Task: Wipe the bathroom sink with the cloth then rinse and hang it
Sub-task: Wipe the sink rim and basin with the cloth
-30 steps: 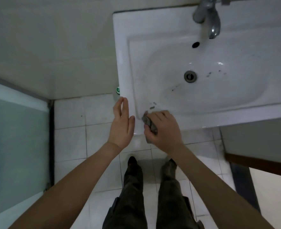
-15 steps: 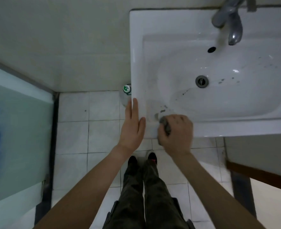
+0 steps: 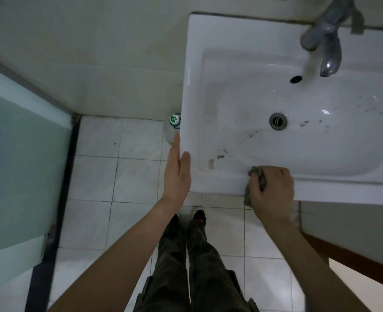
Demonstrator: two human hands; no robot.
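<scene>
A: Right hand [image 3: 272, 192] grips the bunched grey cloth [image 3: 257, 176] on the sink's [image 3: 192, 86] front rim; left hand [image 3: 177, 170], fingers straight, braces the corner.

B: Brown stains [image 3: 212, 163] sit just left, easily skipped.

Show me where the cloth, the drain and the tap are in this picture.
cloth [image 3: 256, 174]: head view, on its bunched grey upper fold.
drain [image 3: 278, 120]: head view, on the metal strainer at its centre.
tap [image 3: 331, 56]: head view, on the middle of the spout.
</scene>
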